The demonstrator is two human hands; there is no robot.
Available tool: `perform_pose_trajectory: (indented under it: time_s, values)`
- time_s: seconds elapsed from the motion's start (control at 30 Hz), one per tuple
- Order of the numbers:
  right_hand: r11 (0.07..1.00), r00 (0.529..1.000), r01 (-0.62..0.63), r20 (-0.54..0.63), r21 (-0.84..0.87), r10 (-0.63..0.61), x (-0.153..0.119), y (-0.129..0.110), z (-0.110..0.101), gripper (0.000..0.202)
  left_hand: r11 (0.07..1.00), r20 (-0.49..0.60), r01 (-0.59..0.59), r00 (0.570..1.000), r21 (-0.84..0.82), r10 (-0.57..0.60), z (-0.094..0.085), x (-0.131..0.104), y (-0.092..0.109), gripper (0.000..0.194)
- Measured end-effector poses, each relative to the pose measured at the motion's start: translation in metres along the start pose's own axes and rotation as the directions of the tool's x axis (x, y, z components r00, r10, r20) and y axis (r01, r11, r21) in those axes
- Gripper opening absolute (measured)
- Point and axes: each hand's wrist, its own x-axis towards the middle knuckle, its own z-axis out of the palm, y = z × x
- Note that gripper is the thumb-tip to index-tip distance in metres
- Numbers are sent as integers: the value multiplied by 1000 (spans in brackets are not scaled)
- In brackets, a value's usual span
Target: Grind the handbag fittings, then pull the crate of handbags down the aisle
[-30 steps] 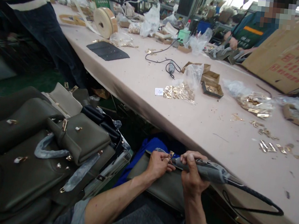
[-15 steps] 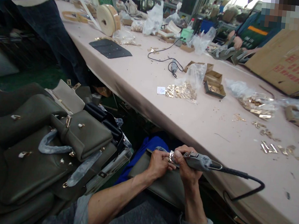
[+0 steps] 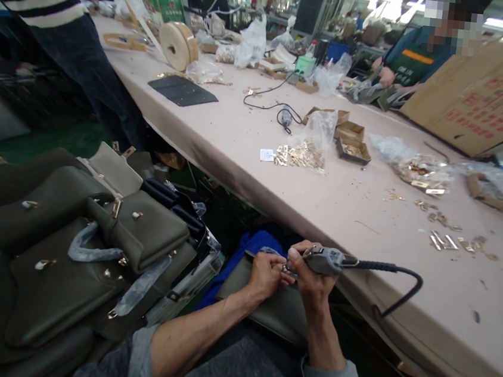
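Observation:
An olive-green handbag (image 3: 280, 317) lies across my lap, partly hidden by my forearms. My left hand (image 3: 264, 275) is closed over it, its fingertips pinching a small shiny metal bag fitting (image 3: 287, 268). Wrapped round a grey corded electric screwdriver (image 3: 325, 260), my right hand (image 3: 314, 284) is just right of the left one. The screwdriver's front end points left at the fitting; its tip is hidden by the fingers. From its rear, a black cord (image 3: 408, 274) curves down past the table edge. Blue cloth (image 3: 245, 251) shows beyond the bag.
Several olive handbags (image 3: 61, 288) are piled at my left. On the table (image 3: 287, 195) are gold fittings (image 3: 444, 240), a plastic bag of parts (image 3: 316, 144), small boxes (image 3: 353, 151), a tape roll (image 3: 177, 47) and a large carton (image 3: 481, 98). Other people stand or work across and to the left.
My right hand and the screwdriver have shifted slightly left and up, the tool turning a little. The metal fitting shows less of its face. My left hand stays nearly in place.

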Motion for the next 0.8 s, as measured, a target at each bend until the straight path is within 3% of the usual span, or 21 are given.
perform_pose_trajectory:
  time_s: [0.13,0.3,0.37,0.47,0.53,0.6,0.73,0.8]
  values:
    - [997,979,-54,-194,49,63,-5,3,5,26,998,-44,57,997,-19,-57,1,3,-8,23]
    - [999,893,-44,-447,25,51,-15,0,17,26,999,-21,41,999,-25,-41,1,1,-8,15]
    - [999,871,-40,-488,37,53,-16,-9,19,25,999,-20,41,999,-36,-41,2,-1,-8,12]
    - [987,888,7,-455,162,69,-10,-33,13,23,995,-27,63,998,-83,-65,5,-5,-6,13]
    - [949,900,59,-429,310,84,-2,-51,2,22,992,-23,78,996,-104,-81,5,-7,-3,16]
    - [902,875,120,-474,415,102,11,-64,-15,23,992,-20,83,996,-98,-86,5,-9,0,21]
    - [890,717,206,-681,406,145,46,-70,-65,20,993,-14,75,997,-90,-76,3,-11,4,23]
    - [866,656,181,-713,467,248,68,-62,-94,18,991,-9,80,997,-107,-81,3,-12,5,22]
